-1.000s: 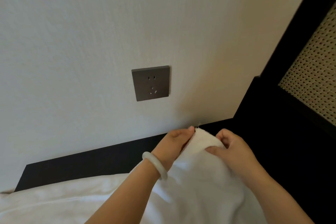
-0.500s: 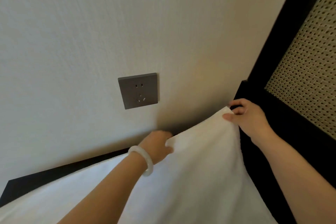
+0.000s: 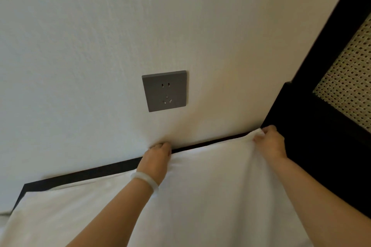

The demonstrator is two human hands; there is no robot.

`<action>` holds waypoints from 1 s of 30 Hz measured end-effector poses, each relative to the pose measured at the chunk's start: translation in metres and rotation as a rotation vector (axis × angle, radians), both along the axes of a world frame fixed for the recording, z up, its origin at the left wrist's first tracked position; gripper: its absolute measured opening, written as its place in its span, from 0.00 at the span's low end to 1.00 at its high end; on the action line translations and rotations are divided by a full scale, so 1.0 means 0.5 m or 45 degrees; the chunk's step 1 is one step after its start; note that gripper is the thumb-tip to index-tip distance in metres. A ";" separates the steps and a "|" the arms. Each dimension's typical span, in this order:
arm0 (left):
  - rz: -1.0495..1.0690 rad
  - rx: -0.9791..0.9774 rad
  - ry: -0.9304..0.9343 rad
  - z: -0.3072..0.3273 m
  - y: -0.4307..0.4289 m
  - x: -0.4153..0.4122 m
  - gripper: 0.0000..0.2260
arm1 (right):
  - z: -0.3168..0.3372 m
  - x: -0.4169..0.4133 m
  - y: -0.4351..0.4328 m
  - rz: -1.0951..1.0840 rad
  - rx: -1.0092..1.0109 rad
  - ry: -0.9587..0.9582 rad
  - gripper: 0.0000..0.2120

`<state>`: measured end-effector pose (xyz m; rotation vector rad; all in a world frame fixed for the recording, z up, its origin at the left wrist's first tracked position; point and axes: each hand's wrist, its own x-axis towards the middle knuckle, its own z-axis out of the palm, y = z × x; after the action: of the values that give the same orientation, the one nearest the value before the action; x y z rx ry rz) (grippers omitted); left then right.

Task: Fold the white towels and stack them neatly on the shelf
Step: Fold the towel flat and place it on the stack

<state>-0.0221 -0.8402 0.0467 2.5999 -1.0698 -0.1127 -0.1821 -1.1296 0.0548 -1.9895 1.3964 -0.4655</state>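
A white towel (image 3: 210, 186) lies spread over a black surface (image 3: 96, 170) against the wall, filling the lower part of the head view. My left hand (image 3: 157, 158), with a pale bangle on its wrist, grips the towel's far edge close to the wall. My right hand (image 3: 270, 142) pinches the far right corner of the towel beside the black frame. The far edge runs stretched between the two hands. The near part of the towel is cut off by the frame's bottom.
A grey wall socket (image 3: 164, 90) sits on the white wall (image 3: 100, 56) just above my left hand. At the right stands a black wooden frame (image 3: 313, 126) with a woven cane panel (image 3: 349, 80). The black surface's left corner shows at the lower left.
My hands began together on one bunched corner, then moved apart along the edge. The right hand rose, then came down to the far right; the towel now lies flat and spread.
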 end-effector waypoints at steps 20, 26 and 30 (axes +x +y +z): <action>-0.072 0.234 -0.285 -0.101 0.090 -0.199 0.29 | -0.027 -0.275 0.256 0.526 -0.380 0.251 0.24; -0.052 0.112 -0.229 -0.120 0.200 -0.282 0.27 | -0.077 -0.448 0.296 0.599 -0.357 0.518 0.24; -0.073 0.188 -0.177 -0.110 0.207 -0.277 0.26 | -0.072 -0.516 0.267 0.630 -0.344 0.616 0.29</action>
<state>-0.1608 -0.7365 -0.0081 2.7430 -1.2276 -0.0251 -0.4400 -0.9961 0.0190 -2.6912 1.0720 0.0663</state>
